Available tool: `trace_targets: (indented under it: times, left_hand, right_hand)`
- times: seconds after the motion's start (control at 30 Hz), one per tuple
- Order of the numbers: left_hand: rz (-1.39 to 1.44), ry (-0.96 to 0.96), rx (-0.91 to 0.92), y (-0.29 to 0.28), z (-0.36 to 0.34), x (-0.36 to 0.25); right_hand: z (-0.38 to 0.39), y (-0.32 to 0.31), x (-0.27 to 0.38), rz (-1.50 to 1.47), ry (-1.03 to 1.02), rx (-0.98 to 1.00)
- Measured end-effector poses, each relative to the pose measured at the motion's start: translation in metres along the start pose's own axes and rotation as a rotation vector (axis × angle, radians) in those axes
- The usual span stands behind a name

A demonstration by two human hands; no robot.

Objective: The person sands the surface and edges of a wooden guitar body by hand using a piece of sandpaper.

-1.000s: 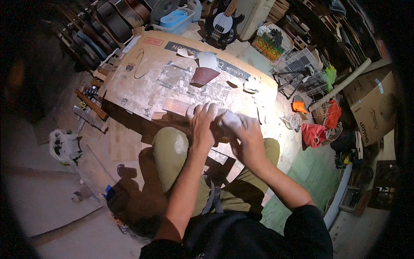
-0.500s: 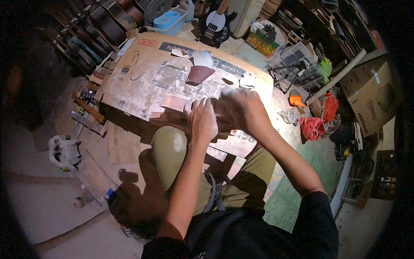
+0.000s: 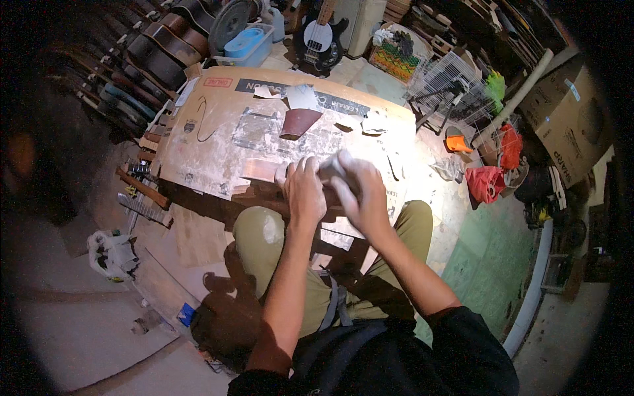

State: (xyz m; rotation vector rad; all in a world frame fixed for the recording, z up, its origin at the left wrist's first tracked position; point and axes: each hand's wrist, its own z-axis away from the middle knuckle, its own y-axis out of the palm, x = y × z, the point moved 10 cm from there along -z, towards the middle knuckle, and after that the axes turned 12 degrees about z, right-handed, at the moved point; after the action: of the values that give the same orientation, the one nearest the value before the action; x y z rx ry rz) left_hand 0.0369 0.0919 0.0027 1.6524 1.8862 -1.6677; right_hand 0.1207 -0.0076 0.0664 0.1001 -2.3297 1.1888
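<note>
Gripping a pale, rounded object (image 3: 338,166), possibly a wad of cloth or a sanding pad, the right hand (image 3: 362,195) closes its fingers over it at the near edge of the cardboard-covered worktop (image 3: 198,142). The left hand (image 3: 305,191) lies just beside the right, fingers curled down onto a dark wooden workpiece (image 3: 264,193) that rests along that same near edge; glare and the hands themselves hide most of this piece, so its exact shape cannot be told. A reddish-brown trapezoidal piece (image 3: 298,123) lies near the middle of the worktop, with torn paper scraps (image 3: 374,123) toward the far right corner. The person sits with the knees (image 3: 259,228) under the near edge.

Risks, as judged from this position:
- The workpiece overhangs the near edge; uneven downward pressure from either hand may tip it off toward the knees.
- The cardboard sheet is loose; a sideways push may slide it and scatter the scraps.
- Strong glare on the pale object may mask flaws in the surface.
</note>
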Motion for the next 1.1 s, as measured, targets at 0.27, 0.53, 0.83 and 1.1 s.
trace_targets:
  times: [0.27,0.53,0.83,1.1]
  left_hand:
    - [0.097,-0.101,0.101,0.012,-0.005,0.004]
    - [0.016,-0.101,0.056,0.017,-0.005,0.028]
    - [0.043,-0.104,0.097,0.016,-0.002,0.037]
    - [-0.025,-0.197,0.16,0.019,0.001,0.038]
  right_hand:
    - [-0.001,0.0,-0.019,-0.106,0.136,-0.038]
    - [-0.003,0.015,-0.028,-0.148,0.132,-0.076]
    - [0.01,0.003,-0.004,-0.085,-0.021,-0.044]
    - [0.009,-0.001,0.002,0.023,-0.047,0.113]
